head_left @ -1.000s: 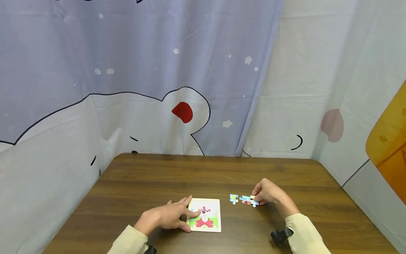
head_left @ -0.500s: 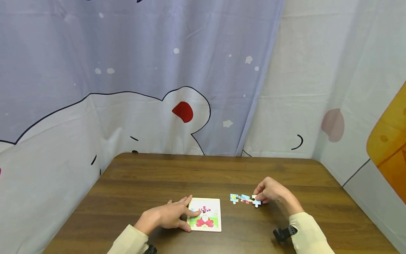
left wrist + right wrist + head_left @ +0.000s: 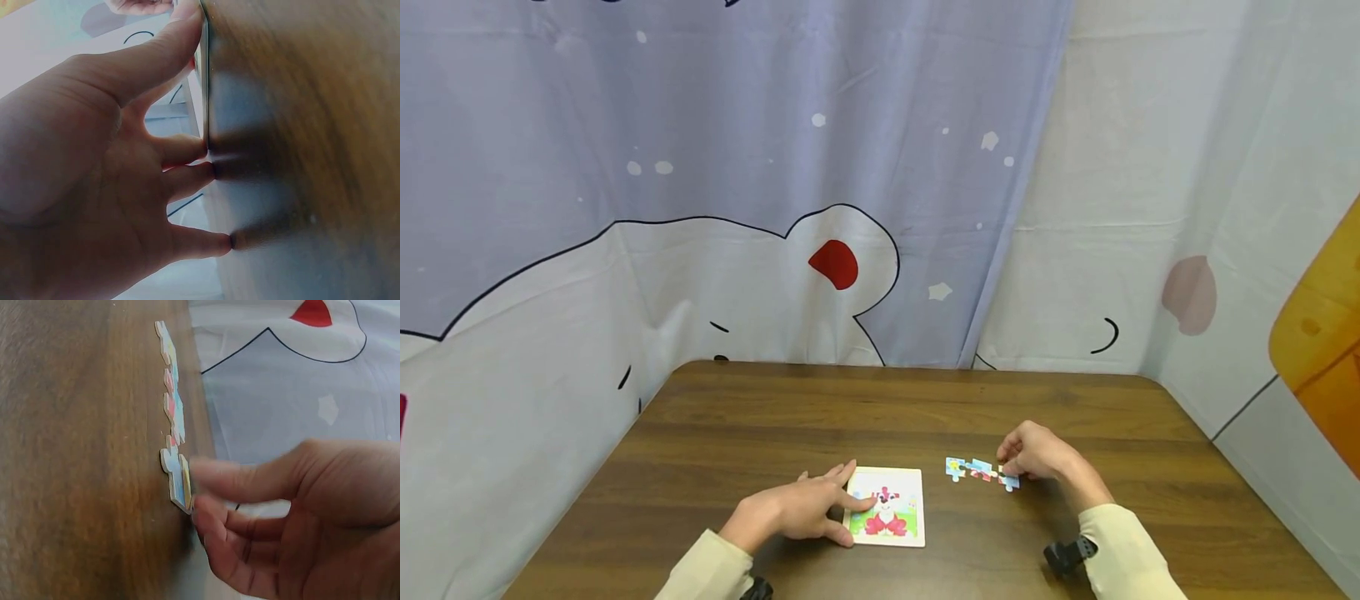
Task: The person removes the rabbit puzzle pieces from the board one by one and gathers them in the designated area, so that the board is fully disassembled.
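Observation:
My left hand [image 3: 801, 508] lies with extended fingers at the left side of a square picture puzzle board [image 3: 912, 478] in a pale frame. One finger reaches over its pink animal picture; in the left wrist view, the other fingertips of the left hand [image 3: 119, 156] touch the frame's edge and the tabletop. My right hand [image 3: 1037, 454] pinches a yellow-edged puzzle piece [image 3: 185, 481], partly hidden by thumb and fingers, over a light blue puzzle piece [image 3: 1010, 482]. Left of it lie a blue-and-red puzzle piece [image 3: 981, 468] and a blue piece with a yellow spot [image 3: 955, 467].
Everything lies on a brown wooden table [image 3: 760, 417]. A printed curtain [image 3: 737, 125] hangs behind the table's far edge. Dark wrist cameras [image 3: 1067, 554] are strapped at the sleeves.
The right hand shifts slightly right and then back a little, while the light blue piece moves a little right, away from the blue-and-red piece. The left hand stays on the board.

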Action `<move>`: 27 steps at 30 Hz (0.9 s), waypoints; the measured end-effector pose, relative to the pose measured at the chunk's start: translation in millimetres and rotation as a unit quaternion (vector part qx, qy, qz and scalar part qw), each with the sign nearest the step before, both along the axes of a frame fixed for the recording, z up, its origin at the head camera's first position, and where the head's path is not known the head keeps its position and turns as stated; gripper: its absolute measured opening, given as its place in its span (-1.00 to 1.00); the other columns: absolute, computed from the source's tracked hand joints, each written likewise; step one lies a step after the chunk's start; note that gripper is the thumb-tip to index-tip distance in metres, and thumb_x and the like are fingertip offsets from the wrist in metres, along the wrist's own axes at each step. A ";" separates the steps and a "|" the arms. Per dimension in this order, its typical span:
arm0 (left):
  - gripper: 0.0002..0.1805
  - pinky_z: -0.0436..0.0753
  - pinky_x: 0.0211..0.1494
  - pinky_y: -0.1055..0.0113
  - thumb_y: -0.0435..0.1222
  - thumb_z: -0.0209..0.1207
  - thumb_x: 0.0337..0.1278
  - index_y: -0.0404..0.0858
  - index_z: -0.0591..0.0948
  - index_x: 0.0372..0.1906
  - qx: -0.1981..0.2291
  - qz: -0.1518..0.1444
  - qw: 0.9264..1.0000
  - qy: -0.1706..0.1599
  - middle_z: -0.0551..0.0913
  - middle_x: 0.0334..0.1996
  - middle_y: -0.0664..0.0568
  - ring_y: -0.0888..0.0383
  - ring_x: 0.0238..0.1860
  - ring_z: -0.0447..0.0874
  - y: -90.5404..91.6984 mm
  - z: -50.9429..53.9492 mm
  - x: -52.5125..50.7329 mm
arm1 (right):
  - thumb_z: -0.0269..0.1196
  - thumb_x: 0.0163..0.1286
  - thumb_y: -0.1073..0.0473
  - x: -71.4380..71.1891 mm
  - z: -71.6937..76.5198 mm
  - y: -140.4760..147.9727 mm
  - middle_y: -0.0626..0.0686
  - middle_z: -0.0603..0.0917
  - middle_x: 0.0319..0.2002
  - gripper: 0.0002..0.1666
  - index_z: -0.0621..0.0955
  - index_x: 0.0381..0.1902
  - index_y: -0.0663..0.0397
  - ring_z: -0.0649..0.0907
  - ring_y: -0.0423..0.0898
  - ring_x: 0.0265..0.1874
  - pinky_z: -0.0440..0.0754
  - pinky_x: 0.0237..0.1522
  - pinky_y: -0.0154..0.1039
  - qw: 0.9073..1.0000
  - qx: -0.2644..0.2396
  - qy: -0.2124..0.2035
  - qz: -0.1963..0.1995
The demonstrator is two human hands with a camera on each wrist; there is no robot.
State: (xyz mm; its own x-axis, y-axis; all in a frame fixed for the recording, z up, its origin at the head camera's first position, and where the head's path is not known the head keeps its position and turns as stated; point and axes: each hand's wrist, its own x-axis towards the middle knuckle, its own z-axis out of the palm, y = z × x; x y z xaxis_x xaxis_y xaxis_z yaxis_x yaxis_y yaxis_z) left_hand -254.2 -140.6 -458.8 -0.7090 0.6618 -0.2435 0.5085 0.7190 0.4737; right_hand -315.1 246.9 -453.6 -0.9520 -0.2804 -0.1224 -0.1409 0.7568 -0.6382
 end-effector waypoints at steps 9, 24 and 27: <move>-0.35 0.09 0.32 -0.46 0.02 0.31 0.16 0.18 0.49 0.40 0.000 -0.001 1.000 -0.001 -0.02 0.57 -0.27 -0.19 0.55 -0.07 -0.2 -1.0 -0.1 | 0.66 -0.16 0.27 -3.2 -4.7 -9.6 0.02 0.60 -0.36 -0.60 0.75 -0.31 0.07 0.53 -0.07 -0.34 0.52 -0.31 -0.17 0.999 0.021 0.026 0.029; -0.33 0.08 0.33 -0.46 0.02 0.30 0.16 0.17 0.46 0.42 0.004 -0.003 1.000 -0.002 -0.04 0.57 -0.26 -0.18 0.56 -0.08 -0.1 -1.8 -0.1 | 0.60 -0.07 0.35 -0.2 -0.8 -11.5 -0.05 0.62 -0.41 -0.75 0.76 -0.41 0.09 0.50 -0.10 -0.35 0.50 -0.32 -0.19 0.999 0.020 0.038 0.023; -0.33 0.08 0.33 -0.46 0.02 0.31 0.16 0.17 0.46 0.42 0.003 -0.003 1.000 -0.002 -0.04 0.57 -0.26 -0.18 0.56 -0.07 -0.1 -2.0 -0.6 | 0.61 -0.09 0.34 -0.7 -1.3 -11.2 -0.06 0.63 -0.41 -0.74 0.76 -0.41 0.07 0.50 -0.10 -0.35 0.50 -0.31 -0.19 0.999 0.024 0.041 0.023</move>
State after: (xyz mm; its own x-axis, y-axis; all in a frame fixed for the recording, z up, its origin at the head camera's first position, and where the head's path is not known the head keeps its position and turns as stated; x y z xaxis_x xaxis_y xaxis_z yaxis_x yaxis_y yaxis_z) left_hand -254.8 -140.7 -460.8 -0.7046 0.6672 -0.2418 0.5108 0.7134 0.4797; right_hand -315.9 235.7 -454.9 -0.9454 -0.3202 -0.0599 -0.2263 0.7779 -0.5861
